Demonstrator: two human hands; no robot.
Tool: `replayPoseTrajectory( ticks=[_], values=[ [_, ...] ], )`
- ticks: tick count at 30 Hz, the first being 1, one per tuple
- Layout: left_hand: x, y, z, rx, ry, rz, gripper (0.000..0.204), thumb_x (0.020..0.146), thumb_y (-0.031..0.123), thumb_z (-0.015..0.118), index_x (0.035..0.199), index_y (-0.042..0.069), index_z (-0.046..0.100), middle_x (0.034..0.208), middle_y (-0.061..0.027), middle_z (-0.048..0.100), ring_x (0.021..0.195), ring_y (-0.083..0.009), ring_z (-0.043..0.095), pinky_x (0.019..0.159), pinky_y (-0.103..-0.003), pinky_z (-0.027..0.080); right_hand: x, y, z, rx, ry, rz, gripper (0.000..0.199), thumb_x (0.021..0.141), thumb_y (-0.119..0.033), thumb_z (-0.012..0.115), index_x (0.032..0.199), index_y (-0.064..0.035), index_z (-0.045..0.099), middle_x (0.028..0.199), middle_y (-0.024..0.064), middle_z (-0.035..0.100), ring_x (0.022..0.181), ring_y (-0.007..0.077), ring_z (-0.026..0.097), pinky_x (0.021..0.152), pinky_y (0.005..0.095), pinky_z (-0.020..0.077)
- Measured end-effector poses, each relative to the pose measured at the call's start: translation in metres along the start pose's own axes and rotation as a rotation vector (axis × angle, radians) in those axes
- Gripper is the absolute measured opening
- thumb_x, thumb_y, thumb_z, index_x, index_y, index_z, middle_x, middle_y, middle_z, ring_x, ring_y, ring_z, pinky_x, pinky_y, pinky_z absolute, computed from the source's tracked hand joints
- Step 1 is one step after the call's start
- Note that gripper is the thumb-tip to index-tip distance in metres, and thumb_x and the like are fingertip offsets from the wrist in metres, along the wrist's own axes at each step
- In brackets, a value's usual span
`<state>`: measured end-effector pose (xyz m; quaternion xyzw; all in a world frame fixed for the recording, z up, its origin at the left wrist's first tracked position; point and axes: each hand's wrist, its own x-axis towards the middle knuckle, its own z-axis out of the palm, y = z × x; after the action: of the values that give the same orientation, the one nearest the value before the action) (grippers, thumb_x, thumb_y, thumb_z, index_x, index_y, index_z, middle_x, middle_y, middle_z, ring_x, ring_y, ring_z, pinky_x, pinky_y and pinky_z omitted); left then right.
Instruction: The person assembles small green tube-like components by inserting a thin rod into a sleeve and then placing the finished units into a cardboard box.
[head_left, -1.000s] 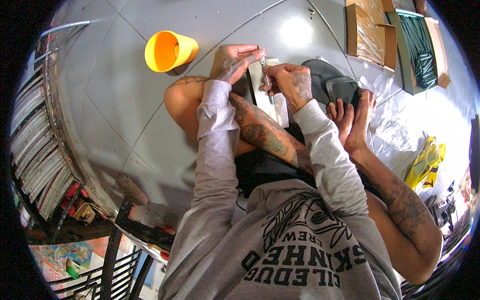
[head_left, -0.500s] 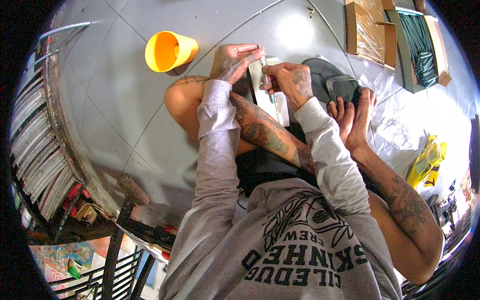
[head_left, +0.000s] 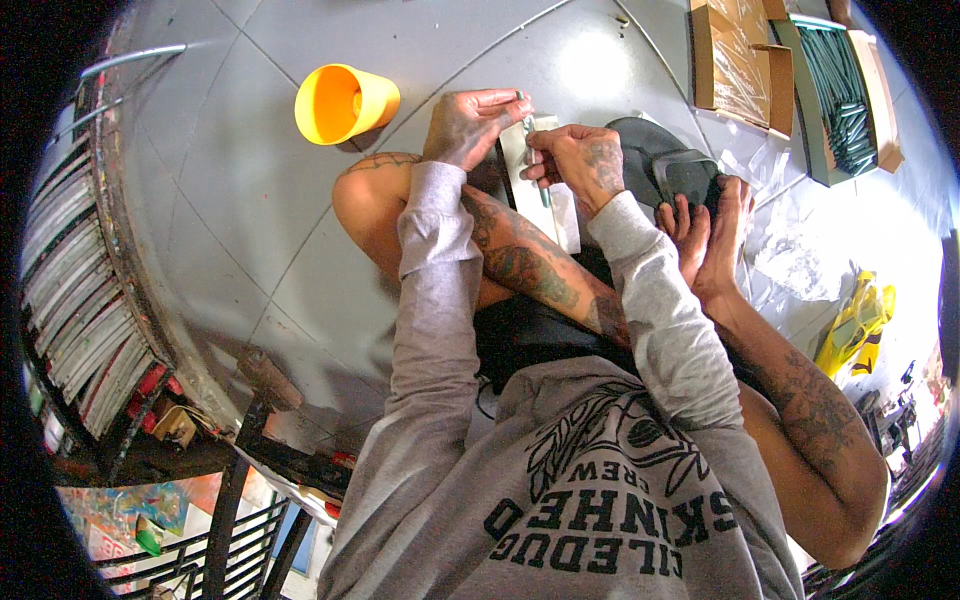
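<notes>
Both my hands are on a slim green pen [head_left: 546,197], which slants down between them. My left hand [head_left: 464,125] pinches its upper end between thumb and fingertips. My right hand [head_left: 584,165] has its fingers closed around the middle, and the pen's dark lower end sticks out below. Part of the pen is hidden by my fingers. Under it, beside my crossed leg, lies a pale flat rectangular piece [head_left: 566,228].
A yellow cup [head_left: 385,97] lies on its side on the grey tiles. At upper right, one cardboard box [head_left: 706,70] holds thin white sticks and another box [head_left: 812,105] holds green pens. A black sandal [head_left: 640,140], clear plastic [head_left: 795,262] and a yellow bag [head_left: 860,325] lie at right.
The view has shifted very slightly. Both hands keep their grip on the pen in nearly the same place.
</notes>
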<state>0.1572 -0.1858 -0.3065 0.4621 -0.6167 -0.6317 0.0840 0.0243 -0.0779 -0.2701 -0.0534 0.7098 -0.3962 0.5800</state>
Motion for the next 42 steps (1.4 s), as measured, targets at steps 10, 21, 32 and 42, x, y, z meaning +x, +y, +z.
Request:
replayPoseTrajectory(
  ticks=[10,21,32,42],
  values=[
    [-0.006,0.002,0.003,-0.052,0.023,0.009,0.051,0.083,0.037,0.079,0.116,-0.001,0.071,0.115,-0.0127,0.072,0.108,-0.0192,0.066,0.098,-0.031,0.048,0.002,0.001,0.002,-0.093,0.069,-0.021,0.019,0.083,-0.017,0.07,0.076,0.0011,0.072,0.063,0.0094,0.071,0.052,0.0153,0.069,0.049,0.0275,0.0567],
    [-0.008,0.003,0.011,0.089,0.021,0.11,0.054,0.082,0.045,0.077,0.117,0.004,0.071,0.101,-0.0118,0.076,0.079,-0.012,0.071,0.072,-0.029,0.054,0.013,0.006,0.0,-0.266,0.09,-0.037,0.03,0.085,-0.029,0.066,0.07,-0.0043,0.075,0.058,0.0033,0.069,0.054,0.0133,0.069,0.06,0.0277,0.0579],
    [-0.004,-0.003,0.012,0.127,0.019,0.114,0.051,0.084,0.05,0.072,0.114,0.009,0.073,0.096,-0.0091,0.076,0.077,-0.0142,0.071,0.071,-0.03,0.053,0.024,0.023,0.001,-0.497,0.129,-0.178,0.052,0.086,-0.053,0.056,0.073,-0.0068,0.077,0.055,0.0036,0.067,0.071,0.0183,0.073,0.077,0.0338,0.0585],
    [-0.014,-0.006,0.016,0.184,0.071,0.148,0.048,0.086,0.038,0.075,0.118,0.003,0.07,0.107,-0.0102,0.075,0.095,-0.0147,0.071,0.085,-0.029,0.052,-0.01,0.004,-0.004,-0.273,0.086,-0.159,0.022,0.083,-0.017,0.076,0.084,0.005,0.073,0.065,0.0087,0.07,0.053,0.0114,0.066,0.045,0.0262,0.0528]
  ],
)
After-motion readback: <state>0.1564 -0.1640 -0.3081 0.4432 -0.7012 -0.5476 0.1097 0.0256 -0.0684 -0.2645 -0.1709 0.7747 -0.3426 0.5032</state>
